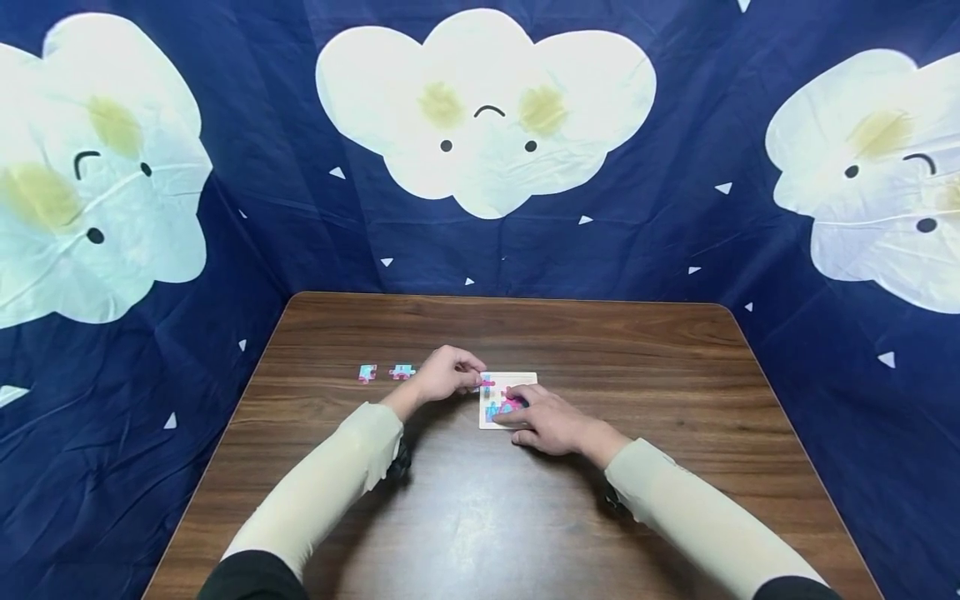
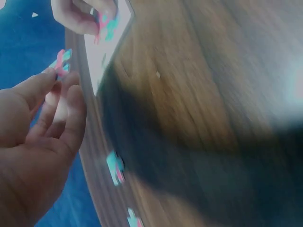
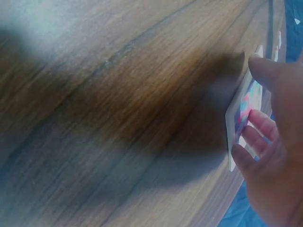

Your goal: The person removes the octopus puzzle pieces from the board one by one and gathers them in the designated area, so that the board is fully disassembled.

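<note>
A small white puzzle tray (image 1: pixel 525 377) lies on the table with pink and light-blue jigsaw pieces (image 1: pixel 493 412) in its near part. At the tray's upper left corner, my left hand (image 1: pixel 444 375) pinches a pink and light-blue jigsaw piece (image 2: pixel 62 61) between thumb and fingers. My right hand (image 1: pixel 553 419) rests over the tray's right side, its fingertips touching the pieces inside. In the right wrist view its fingers (image 3: pixel 255 139) are spread and loosely bent along the tray. The hand partly covers the pieces beneath it.
Two loose jigsaw pieces, one at the far left (image 1: pixel 367 372) and another nearer my left hand (image 1: pixel 402 372), lie on the brown wooden table (image 1: pixel 637 350). A dark blue cloth (image 1: pixel 300 242) with cloud shapes hangs around the table's back and sides.
</note>
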The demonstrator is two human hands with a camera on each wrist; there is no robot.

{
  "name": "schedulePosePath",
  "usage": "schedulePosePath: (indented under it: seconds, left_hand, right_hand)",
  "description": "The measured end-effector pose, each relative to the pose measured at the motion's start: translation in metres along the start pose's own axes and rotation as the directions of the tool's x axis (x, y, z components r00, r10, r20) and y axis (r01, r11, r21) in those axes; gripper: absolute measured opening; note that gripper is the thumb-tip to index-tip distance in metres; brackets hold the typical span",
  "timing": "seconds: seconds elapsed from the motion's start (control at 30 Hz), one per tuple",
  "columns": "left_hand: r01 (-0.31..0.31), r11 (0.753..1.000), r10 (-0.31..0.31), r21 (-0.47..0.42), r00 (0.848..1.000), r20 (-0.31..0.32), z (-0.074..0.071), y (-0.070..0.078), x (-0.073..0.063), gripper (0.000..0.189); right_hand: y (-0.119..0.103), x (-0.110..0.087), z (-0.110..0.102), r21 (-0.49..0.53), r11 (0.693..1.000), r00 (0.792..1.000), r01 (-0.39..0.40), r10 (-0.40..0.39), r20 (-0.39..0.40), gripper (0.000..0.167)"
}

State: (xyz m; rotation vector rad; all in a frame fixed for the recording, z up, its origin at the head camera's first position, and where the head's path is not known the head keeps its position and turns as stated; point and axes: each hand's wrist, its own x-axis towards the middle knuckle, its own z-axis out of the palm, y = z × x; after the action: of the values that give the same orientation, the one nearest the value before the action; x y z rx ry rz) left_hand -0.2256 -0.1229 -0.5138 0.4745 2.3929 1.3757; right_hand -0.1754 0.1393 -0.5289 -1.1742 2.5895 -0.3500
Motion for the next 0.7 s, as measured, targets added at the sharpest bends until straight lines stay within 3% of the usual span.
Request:
schedulePosePath:
  seconds: [0.27, 0.57, 0.7]
  left_hand:
    - [-0.003, 0.999, 0.0, -0.045, 0.999, -0.049, -0.019, -0.015, -0.019, 0.012]
    - [0.093, 0.986, -0.111, -0.137, 0.986, -0.127, -0.043, -0.03, -0.047, 0.018]
    - [0.098, 0.986, -0.121, -0.132, 0.976, -0.18, -0.051, -0.04, -0.06, 0.015]
  right_hand:
    - [0.001, 0.0, 0.0, -0.015, 1.0, 1.0, 0.002, -0.003, -0.019, 0.043]
    - [-0.001, -0.001, 0.001, -0.011, 1.0, 0.999, 0.012, -0.012, -0.034, 0.044]
    - [-0.002, -0.001, 0.001, -0.009, 1.0, 1.0, 0.008, -0.008, -0.029, 0.044]
